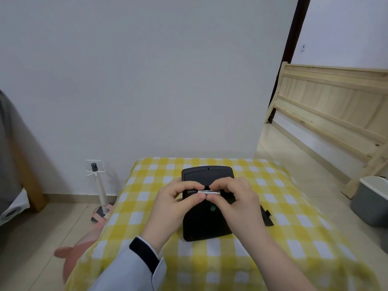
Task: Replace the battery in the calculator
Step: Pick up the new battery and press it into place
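Note:
A black calculator (pixel 206 225) lies face down on the yellow checked tablecloth (pixel 283 208), its back towards me. Over its middle, a thin silver battery (pixel 209 192) lies crosswise, pinched at its left end by my left hand (pixel 178 203) and at its right end by my right hand (pixel 235 198). Both hands meet just above the calculator's back. The battery bay is hidden under my fingers. A small black piece (pixel 267 216), which looks like the battery cover, lies on the cloth to the right of the calculator.
The table stands against a white wall. A grey bin (pixel 371 200) sits on the floor at right, near a wooden bed frame (pixel 327 114). At left on the floor stand a white pole stand (pixel 98 185) and a pink object (pixel 79 246).

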{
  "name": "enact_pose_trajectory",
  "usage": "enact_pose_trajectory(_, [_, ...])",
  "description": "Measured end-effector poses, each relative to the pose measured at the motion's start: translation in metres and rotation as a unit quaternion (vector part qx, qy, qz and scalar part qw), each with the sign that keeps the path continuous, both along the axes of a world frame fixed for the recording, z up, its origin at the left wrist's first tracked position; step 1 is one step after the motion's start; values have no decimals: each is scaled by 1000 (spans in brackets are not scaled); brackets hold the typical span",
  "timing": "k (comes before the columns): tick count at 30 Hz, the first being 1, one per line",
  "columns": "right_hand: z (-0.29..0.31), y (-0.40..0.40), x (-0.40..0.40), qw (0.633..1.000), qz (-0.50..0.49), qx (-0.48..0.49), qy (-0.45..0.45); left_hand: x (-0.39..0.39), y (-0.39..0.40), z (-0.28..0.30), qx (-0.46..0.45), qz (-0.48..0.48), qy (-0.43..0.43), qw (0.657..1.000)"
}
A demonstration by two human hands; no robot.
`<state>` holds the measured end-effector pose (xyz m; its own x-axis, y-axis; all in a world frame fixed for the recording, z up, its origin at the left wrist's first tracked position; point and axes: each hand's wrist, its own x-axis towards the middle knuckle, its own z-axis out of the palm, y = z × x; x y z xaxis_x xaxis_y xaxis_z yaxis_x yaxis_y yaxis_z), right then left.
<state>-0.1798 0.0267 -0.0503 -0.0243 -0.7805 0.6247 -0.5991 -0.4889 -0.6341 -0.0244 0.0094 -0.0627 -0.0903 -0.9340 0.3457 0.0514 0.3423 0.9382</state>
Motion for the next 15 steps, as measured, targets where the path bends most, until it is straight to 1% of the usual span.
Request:
enact_pose_trajectory(5, [1, 1, 1, 1000, -1, -10, -8, -1, 0, 4, -12, 14, -33, 999])
enact_pose_trajectory(10, [-2, -1, -1, 1000, -3, -17, -15, -3, 1, 5, -15, 30, -45, 998])
enact_pose_trajectory(13, [-2, -2, -8, 996, -34, -33, -78, -5, 2, 4, -9, 36, -38, 999])
enact_pose_trajectory(15, [-3, -7, -14, 987, -60, 1, -146, -5, 3, 4, -1, 39, -40, 998])
